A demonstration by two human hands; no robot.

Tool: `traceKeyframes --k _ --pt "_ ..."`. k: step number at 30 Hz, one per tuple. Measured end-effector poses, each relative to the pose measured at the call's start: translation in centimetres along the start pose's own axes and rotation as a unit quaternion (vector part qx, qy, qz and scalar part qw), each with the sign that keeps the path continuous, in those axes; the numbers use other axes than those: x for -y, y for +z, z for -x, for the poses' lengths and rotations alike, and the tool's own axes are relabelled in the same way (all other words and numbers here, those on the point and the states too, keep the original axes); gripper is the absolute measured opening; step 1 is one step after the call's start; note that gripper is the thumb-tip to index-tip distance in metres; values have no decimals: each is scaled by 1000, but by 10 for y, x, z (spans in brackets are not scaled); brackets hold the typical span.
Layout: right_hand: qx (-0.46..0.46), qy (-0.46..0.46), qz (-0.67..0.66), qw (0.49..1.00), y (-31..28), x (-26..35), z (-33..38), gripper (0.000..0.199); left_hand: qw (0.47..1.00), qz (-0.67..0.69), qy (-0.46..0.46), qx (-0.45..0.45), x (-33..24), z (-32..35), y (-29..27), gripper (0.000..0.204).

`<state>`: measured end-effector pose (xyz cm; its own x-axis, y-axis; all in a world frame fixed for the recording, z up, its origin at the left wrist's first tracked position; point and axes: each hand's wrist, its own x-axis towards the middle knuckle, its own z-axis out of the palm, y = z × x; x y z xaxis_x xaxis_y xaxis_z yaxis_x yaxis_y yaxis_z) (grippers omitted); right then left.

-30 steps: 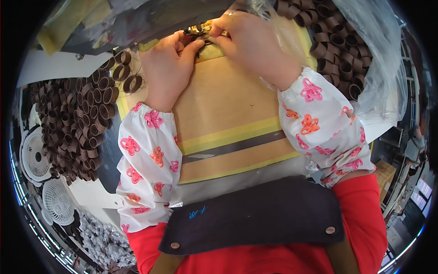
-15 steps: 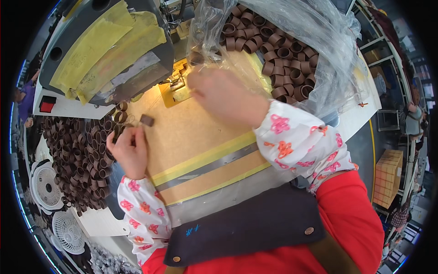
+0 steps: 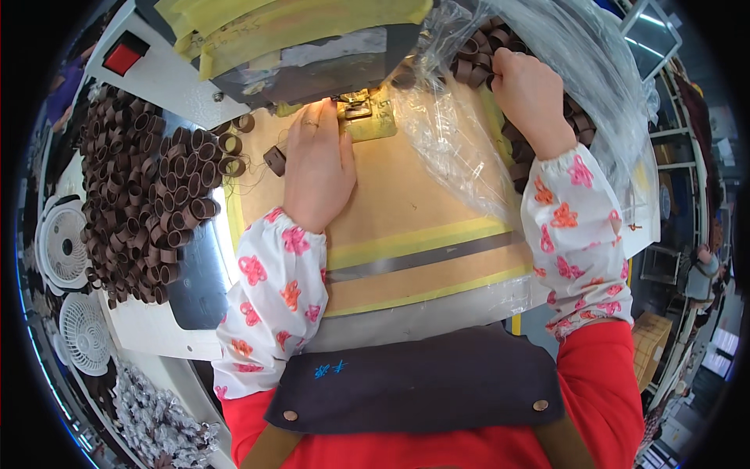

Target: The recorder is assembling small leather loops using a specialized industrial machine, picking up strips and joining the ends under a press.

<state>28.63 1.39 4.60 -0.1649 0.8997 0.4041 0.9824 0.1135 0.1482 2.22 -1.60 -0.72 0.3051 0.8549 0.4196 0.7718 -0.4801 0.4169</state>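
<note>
My left hand [image 3: 316,176] lies flat on the tan sewing table [image 3: 406,227]. Its fingertips are at the presser foot and brass plate [image 3: 361,117] under the sewing machine head [image 3: 312,47]; whatever is beneath them is hidden. My right hand [image 3: 531,98] is curled into a fist among brown ring-shaped loops [image 3: 476,59] inside a clear plastic bag [image 3: 601,78] at the upper right. A single loose brown loop [image 3: 274,160] sits on the table just left of my left hand.
A large heap of brown loops [image 3: 148,203] covers the surface to the left. Two white round fan grilles [image 3: 66,250] lie at the far left edge. A red switch [image 3: 123,56] is on the machine. A dark apron [image 3: 422,383] spans the near edge.
My left hand moved from the loop heap on the left up to the presser foot. My right hand left the needle area and went into the plastic bag at the right.
</note>
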Motion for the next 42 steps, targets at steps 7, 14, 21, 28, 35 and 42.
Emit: traceKeyframes --k 7,14,21,28,35,42 --pt "-41 -217 -278 935 6 87 17 11 999 24 -25 -29 14 -13 10 24" --pt "-48 -169 -437 882 36 103 18 8 965 250 -71 44 17 -11 -3 21" --pt "27 -42 -560 827 23 108 18 15 985 163 -58 18 14 -9 4 14" --pt "87 0 -576 813 25 102 22 16 984 164 -66 -3 11 -12 2 17" --pt "39 -14 -605 795 36 100 24 14 949 289 -123 35 20 -14 5 23" --pt "20 -104 -491 865 31 101 18 11 936 306 -162 61 16 -14 0 24"
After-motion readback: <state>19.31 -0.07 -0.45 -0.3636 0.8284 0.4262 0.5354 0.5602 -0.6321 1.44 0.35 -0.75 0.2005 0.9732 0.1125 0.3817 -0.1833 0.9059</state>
